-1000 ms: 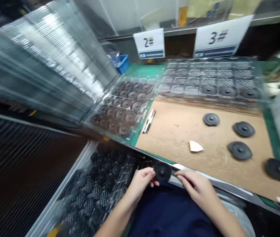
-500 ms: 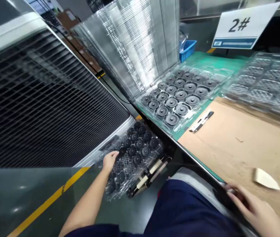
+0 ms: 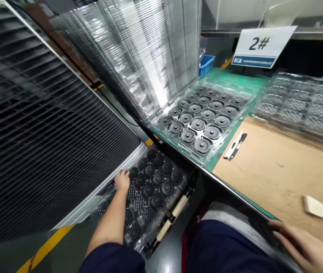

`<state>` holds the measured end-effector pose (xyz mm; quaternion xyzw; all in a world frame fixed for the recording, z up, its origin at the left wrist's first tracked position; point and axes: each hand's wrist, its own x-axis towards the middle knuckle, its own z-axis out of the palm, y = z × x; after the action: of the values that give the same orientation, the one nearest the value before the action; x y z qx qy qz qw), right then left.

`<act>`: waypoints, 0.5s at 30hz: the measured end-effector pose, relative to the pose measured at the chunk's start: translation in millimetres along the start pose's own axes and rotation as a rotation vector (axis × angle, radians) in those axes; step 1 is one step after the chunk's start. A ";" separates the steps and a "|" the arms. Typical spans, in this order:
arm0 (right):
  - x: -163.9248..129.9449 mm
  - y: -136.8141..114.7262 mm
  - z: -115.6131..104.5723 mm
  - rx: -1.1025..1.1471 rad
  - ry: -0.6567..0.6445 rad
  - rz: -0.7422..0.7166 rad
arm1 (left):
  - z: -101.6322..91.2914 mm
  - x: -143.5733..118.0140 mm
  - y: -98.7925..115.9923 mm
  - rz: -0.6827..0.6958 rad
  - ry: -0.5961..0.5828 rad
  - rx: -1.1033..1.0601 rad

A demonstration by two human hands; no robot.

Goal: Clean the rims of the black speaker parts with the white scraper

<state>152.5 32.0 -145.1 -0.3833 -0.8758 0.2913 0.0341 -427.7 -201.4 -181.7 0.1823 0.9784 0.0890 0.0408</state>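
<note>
2 hands (image 3: 122, 181), 3 clear compartment trays (image 3: 295, 105), 20 dark discs (image 3: 207, 114) in the middle tray (image 3: 242, 93), at least 12 in the lower tray (image 3: 138, 210), 1 on the cardboard (image 3: 263, 151), 1 blue bin (image 3: 207, 65), 1 white wedge (image 3: 319, 207), 2 signs (image 3: 260, 47)

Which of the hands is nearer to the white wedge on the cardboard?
Right. The right hand is just this side of the white wedge; the left hand is far to its left, at the lower tray of discs.
</note>
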 end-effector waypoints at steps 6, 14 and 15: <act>27.9 -54.5 -29.8 -0.106 0.074 -0.013 | 24.1 -77.9 2.0 0.219 0.133 -0.238; 37.1 -48.4 -45.9 -0.230 0.084 0.135 | 48.0 -237.2 148.1 0.780 0.117 -0.679; 35.2 -48.0 -51.9 -0.227 0.056 0.110 | 43.5 -245.0 176.7 0.845 0.101 -0.728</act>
<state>111.2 55.7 -82.1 -0.4402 -0.8795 0.1808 -0.0011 -133.1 -121.5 -179.4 0.5283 0.7270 0.4383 0.0151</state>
